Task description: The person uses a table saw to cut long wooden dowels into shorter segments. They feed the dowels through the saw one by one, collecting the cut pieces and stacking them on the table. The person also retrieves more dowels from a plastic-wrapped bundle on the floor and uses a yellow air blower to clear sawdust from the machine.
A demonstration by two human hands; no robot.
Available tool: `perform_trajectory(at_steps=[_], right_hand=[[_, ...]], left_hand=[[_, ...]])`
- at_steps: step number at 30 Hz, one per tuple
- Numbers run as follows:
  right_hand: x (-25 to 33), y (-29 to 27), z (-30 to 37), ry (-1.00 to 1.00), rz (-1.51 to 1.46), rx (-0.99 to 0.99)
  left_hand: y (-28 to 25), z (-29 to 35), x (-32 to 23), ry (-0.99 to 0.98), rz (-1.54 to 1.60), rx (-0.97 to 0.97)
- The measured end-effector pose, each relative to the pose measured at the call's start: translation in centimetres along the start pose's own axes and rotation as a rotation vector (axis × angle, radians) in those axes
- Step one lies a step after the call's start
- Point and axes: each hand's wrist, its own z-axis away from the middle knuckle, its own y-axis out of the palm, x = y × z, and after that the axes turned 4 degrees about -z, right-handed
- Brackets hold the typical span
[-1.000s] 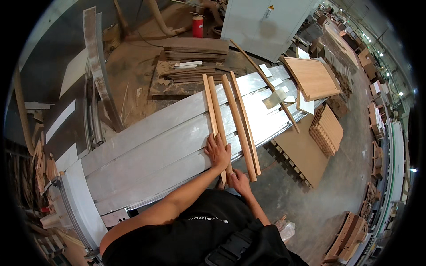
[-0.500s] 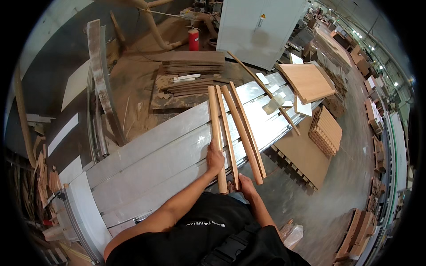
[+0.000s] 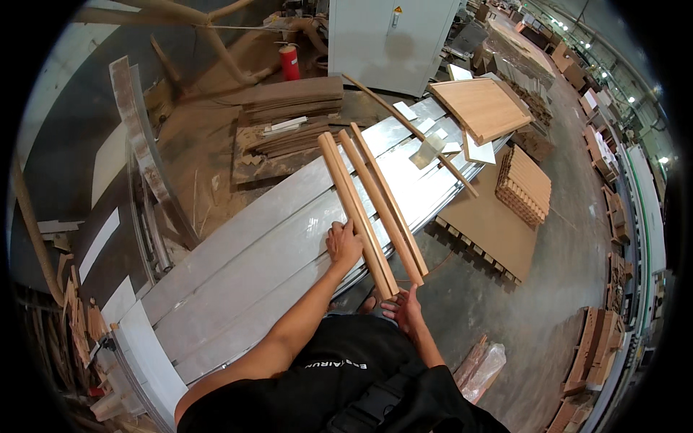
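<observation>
Two long wooden strips (image 3: 355,216) lie side by side, pressed together, across a metal sliding table and past its near edge. To their right a second pair of wooden strips (image 3: 386,206) lies nearly parallel, with a narrow gap between the pairs. My left hand (image 3: 344,245) rests against the left side of the left pair, fingers apart and partly bent. Just beyond the near ends, my right hand (image 3: 408,312) is open with its fingers spread. One of its fingertips is at the end of the right pair, and I cannot tell whether it touches.
The metal table (image 3: 253,252) runs from lower left to upper right. A thin wooden stick (image 3: 404,123) and a wooden panel (image 3: 484,108) lie at its far end. Stacked wooden pieces (image 3: 523,186) sit on a brown board (image 3: 480,227) at right. A red extinguisher (image 3: 289,63) stands behind.
The two left strips have come together, closing the gap between them. My right hand has let go of a strip's near end and spread its fingers. The whole view has shifted slightly.
</observation>
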Motion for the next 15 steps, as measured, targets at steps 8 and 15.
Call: perform_trajectory(at_steps=[8,15], right_hand=[[2.1,0.1,-1.0,-0.048,0.01,-0.054],[5.9,-1.6,-3.3,-0.329,-0.184,-0.178]], left_hand=[[2.4,-2.7,0.2,-0.037,0.22,-0.163],[4.9,-5.3,-3.0,0.0,0.335,-0.026]])
